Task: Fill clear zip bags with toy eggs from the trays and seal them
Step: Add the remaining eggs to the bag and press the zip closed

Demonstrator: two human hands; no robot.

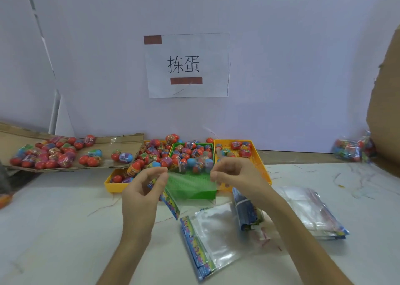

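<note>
I hold a clear zip bag [190, 185] up in front of the trays. My left hand [144, 189] pinches its left top corner, and my right hand [233, 176] pinches its right top corner. The bag has a colourful printed strip along one edge and looks empty. Behind it stands a green tray [194, 194] with toy eggs [192, 154] in red, blue and purple. A yellow tray [112, 185] on the left is heaped with eggs. Another yellow tray [263, 161] on the right holds a few.
Empty zip bags [207, 239] lie stacked on the white table near me, another pile [313, 213] to the right. A flat cardboard sheet [121, 142] at left carries more eggs. A filled bag [352, 149] lies at far right beside a cardboard box [385, 102].
</note>
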